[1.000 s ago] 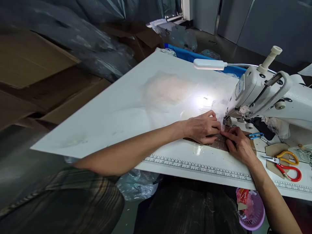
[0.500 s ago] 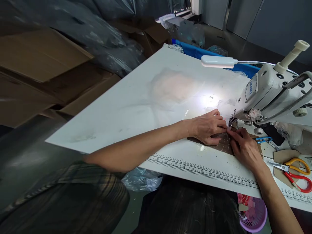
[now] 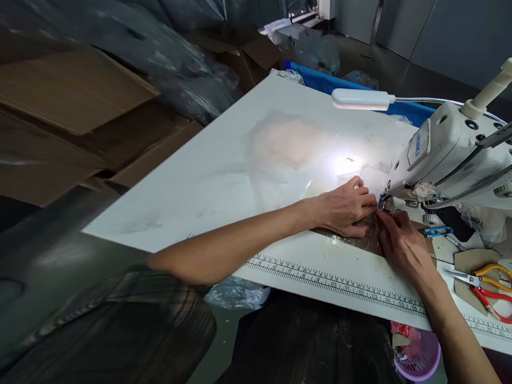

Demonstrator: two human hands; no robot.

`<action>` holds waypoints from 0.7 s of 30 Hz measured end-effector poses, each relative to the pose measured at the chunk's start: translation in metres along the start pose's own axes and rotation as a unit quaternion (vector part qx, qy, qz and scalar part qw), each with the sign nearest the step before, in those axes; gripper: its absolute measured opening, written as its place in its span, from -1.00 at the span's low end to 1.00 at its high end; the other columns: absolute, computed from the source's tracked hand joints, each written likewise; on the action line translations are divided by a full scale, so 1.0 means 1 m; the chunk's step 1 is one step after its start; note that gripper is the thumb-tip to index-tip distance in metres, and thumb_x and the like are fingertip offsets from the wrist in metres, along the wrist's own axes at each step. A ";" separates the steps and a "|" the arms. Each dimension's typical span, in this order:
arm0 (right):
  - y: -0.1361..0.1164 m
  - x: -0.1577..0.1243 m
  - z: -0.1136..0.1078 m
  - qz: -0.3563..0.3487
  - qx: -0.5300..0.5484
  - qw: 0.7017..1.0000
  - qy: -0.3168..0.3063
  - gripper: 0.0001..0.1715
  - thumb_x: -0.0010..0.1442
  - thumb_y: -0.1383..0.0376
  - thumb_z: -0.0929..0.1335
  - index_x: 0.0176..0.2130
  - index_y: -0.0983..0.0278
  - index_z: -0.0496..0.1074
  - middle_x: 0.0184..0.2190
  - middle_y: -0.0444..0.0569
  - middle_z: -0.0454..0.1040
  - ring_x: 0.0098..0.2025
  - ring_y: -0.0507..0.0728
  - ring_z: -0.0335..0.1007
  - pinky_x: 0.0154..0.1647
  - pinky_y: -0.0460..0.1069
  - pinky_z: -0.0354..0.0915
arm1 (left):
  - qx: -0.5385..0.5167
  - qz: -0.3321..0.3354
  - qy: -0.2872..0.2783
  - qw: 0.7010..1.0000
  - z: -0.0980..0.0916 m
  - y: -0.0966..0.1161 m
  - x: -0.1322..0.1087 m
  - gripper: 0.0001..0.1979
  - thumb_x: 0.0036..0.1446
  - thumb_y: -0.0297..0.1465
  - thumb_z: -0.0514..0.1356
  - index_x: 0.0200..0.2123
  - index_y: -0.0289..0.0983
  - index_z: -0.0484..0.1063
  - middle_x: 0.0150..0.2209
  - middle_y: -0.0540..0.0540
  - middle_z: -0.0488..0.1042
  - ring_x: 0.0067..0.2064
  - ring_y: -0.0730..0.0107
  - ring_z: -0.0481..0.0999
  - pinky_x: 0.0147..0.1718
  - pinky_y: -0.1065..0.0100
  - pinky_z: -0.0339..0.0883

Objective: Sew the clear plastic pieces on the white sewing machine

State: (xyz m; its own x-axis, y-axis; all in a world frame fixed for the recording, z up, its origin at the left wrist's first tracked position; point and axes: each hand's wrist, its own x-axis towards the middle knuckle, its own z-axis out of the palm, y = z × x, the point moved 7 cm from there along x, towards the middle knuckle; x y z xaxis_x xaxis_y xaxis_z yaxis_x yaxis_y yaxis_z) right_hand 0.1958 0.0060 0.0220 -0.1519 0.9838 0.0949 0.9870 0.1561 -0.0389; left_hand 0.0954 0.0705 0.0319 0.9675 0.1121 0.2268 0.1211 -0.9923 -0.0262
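Observation:
A white sewing machine (image 3: 436, 146) stands at the right with its presser foot and needle area low on the tabletop. Just left of the foot, my left hand (image 3: 347, 208) has its fingers curled and pressed down on thin, sheer white fabric (image 3: 374, 178). Close in front of the foot, my right hand (image 3: 404, 242) pinches the fabric's near edge between thumb and forefinger. The fingertips of both hands almost meet there. Most of the fabric is hidden by the hands or washed out by the lamp's glare. Beneath the hands is a brown plate (image 3: 366, 240).
A white lamp (image 3: 362, 100) lights the white table (image 3: 208, 176). Blue thread snips (image 3: 438, 231), yellow-handled scissors (image 3: 490, 274) and red-handled scissors (image 3: 490, 304) lie at the right. A printed ruler (image 3: 340, 282) runs along the front edge. Cardboard boxes (image 3: 80, 96) stand left; a purple basket (image 3: 428, 362) sits below.
The view has shifted slightly, so the table and machine appear farther right. Both hands stay at the presser foot, with the left fingertips slightly nearer to it.

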 end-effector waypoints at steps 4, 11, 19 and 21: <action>0.000 0.001 0.001 0.015 -0.003 1.000 -0.019 -0.51 0.30 0.35 0.21 0.19 0.24 0.35 -0.11 0.16 0.40 -0.38 0.09 0.36 -0.45 -0.05 0.34 | 0.010 -0.008 -0.011 1.000 0.002 0.000 0.001 -0.61 0.25 -0.17 0.04 -0.17 -0.31 0.53 -0.03 -0.22 0.49 -0.21 0.21 0.40 -0.06 0.11 0.11; -0.002 0.004 0.004 0.023 -0.002 1.000 -0.016 -0.49 0.28 0.34 0.20 0.19 0.26 0.34 -0.15 0.17 0.41 -0.38 0.12 0.39 -0.47 -0.03 0.36 | 0.003 -0.018 -0.002 1.000 0.004 -0.004 0.003 -0.62 0.22 -0.13 0.07 -0.18 -0.28 0.53 -0.09 -0.20 0.51 -0.21 0.20 0.41 -0.08 0.11 0.12; 0.031 0.002 -0.012 0.049 0.209 0.975 0.054 -0.56 0.31 0.14 0.19 0.00 0.26 0.47 -0.17 0.14 0.51 -0.26 0.20 0.47 -0.24 0.11 0.45 | 0.028 -0.031 -0.024 0.999 0.002 -0.007 0.005 -0.52 0.25 -0.07 0.03 -0.06 -0.31 0.49 -0.05 -0.21 0.49 -0.23 0.21 0.39 -0.10 0.12 0.11; 0.045 0.005 -0.008 0.095 0.277 0.956 0.025 -0.51 0.32 0.03 0.17 -0.13 0.27 0.51 -0.25 0.13 0.54 -0.27 0.21 0.49 -0.21 0.13 0.45 | 0.035 -0.035 -0.026 0.998 0.002 -0.008 0.005 -0.51 0.25 -0.05 0.03 -0.05 -0.32 0.49 -0.07 -0.20 0.48 -0.23 0.22 0.38 -0.11 0.13 0.10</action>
State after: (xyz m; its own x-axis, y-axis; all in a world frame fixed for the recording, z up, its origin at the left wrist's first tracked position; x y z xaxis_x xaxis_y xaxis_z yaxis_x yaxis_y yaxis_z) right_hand 0.2402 0.0174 0.0292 0.0437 0.9958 0.0803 0.8147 0.0110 -0.5798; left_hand 0.0996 0.0788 0.0313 0.9661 0.1857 0.1796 0.2027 -0.9759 -0.0813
